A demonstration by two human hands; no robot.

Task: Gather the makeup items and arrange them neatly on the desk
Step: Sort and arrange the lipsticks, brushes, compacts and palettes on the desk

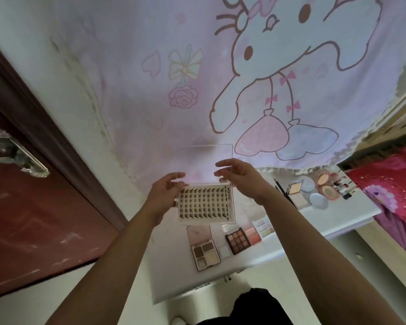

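Note:
I hold a clear false-eyelash box (205,205) above the white desk (174,273). Rows of dark lash clusters fill its tray. My left hand (165,197) grips the tray's left edge. My right hand (236,175) pinches the transparent lid (203,160), which stands swung up behind the tray. Below the box lie an open four-pan palette (205,254) and a dark nine-pan eyeshadow palette (238,240), with a pink blush (252,233) and a small pale palette (264,227) beside them. Farther right lie a highlighter compact (295,191), round puffs (318,200) and open pink compacts (326,184).
A dark red door (33,219) with a metal handle (17,153) stands at the left. A pink cartoon cloth (220,78) hangs on the wall behind the desk. A bed with a red and pink cover (389,184) adjoins the desk's right end.

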